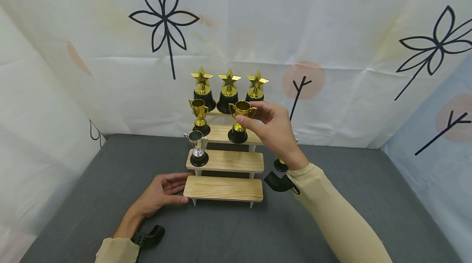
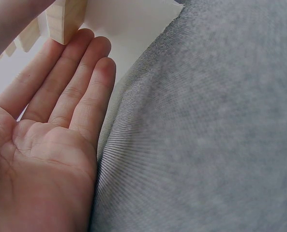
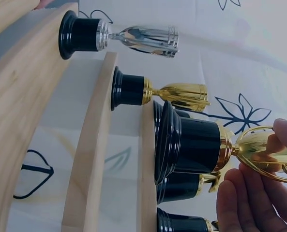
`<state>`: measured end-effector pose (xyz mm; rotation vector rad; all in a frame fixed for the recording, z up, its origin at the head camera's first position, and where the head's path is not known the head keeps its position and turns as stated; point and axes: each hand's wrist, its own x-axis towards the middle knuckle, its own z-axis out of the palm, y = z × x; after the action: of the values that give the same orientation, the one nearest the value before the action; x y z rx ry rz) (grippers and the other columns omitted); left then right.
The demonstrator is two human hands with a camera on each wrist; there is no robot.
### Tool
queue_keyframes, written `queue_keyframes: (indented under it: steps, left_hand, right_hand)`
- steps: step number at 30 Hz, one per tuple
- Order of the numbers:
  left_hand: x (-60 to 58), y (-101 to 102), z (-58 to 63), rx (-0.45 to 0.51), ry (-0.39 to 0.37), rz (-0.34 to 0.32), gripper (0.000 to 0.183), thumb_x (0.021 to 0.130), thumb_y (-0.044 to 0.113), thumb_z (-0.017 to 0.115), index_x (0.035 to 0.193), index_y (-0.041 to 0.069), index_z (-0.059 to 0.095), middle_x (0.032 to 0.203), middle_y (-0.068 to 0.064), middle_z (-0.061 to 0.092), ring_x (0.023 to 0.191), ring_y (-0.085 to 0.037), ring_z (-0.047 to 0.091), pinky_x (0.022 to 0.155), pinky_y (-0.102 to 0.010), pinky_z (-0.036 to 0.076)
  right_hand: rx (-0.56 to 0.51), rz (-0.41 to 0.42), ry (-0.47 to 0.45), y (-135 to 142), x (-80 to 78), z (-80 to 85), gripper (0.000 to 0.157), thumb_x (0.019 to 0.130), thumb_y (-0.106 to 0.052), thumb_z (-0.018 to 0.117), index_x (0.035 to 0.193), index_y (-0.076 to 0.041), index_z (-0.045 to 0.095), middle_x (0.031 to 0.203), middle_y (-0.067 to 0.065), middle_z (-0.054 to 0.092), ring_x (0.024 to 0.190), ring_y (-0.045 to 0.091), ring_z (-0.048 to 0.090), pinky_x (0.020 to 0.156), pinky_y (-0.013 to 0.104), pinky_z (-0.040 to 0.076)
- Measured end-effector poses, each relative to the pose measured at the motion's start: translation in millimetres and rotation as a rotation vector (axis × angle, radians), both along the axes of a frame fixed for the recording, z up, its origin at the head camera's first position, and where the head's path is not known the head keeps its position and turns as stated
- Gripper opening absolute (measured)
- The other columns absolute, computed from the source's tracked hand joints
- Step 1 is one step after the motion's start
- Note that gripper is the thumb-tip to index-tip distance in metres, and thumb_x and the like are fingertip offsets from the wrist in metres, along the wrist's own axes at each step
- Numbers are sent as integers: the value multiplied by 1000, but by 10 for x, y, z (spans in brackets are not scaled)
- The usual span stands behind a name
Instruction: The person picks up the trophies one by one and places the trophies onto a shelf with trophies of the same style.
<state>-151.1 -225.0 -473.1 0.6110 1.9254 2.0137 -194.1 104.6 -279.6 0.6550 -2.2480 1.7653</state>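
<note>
My right hand (image 1: 273,125) pinches a gold trophy cup (image 1: 242,109) by its bowl, thumb in front. In the right wrist view, the black base of this gold trophy cup (image 3: 199,145) is apart from the third plank, held above it. A wooden tiered stand (image 1: 223,188) is in front of me. On its third tier, at the left, stands another gold trophy cup (image 1: 199,111); one tier lower is a silver trophy cup (image 1: 198,144). My left hand (image 1: 166,191) lies beside the bottom tier, fingers extended; in the left wrist view its fingertips touch a wooden plank end (image 2: 66,21).
Three gold star trophies (image 1: 229,91) stand in a row on the top tier. Behind my right wrist, a further trophy (image 1: 281,165) stands on the grey tabletop (image 1: 221,234), mostly hidden. A white patterned cloth (image 1: 236,17) hangs behind the table.
</note>
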Motion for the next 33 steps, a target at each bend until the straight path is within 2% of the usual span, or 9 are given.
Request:
queue_keyframes:
  steps: [5, 15, 22, 33]
  left_hand:
    - [-7, 2, -3, 3, 4, -5, 75, 80, -6, 81, 141, -21, 41, 142, -36, 48, 122, -16, 62, 104, -32, 53]
    - [-13, -2, -13, 13, 19, -10, 74, 80, -7, 81, 141, -21, 42, 141, -34, 50, 123, -16, 62, 104, -33, 52]
    - [-6, -1, -5, 0, 2, 4, 74, 79, -6, 82, 141, -20, 43, 141, -35, 50, 122, -16, 62, 104, -33, 52]
    - [3, -4, 10, -7, -20, 10, 75, 79, -6, 82, 141, -19, 43, 142, -35, 49, 122, -16, 62, 104, -33, 52]
  right_hand:
    - [21, -14, 1, -39, -59, 3, 42, 90, -14, 79, 126, 2, 67, 110, 13, 72, 102, 24, 69, 96, 43, 57]
    - [33, -31, -3, -116, -182, -54, 44, 89, -15, 80, 126, 4, 67, 110, 16, 72, 100, 27, 69, 93, 38, 59]
    - [22, -32, -18, -127, -261, -149, 42, 89, -14, 80, 125, 3, 67, 111, 16, 71, 101, 26, 70, 92, 39, 59]
    - [21, -51, -31, -184, -324, -191, 41, 89, -17, 81, 123, 2, 69, 110, 14, 71, 100, 25, 70, 92, 38, 59]
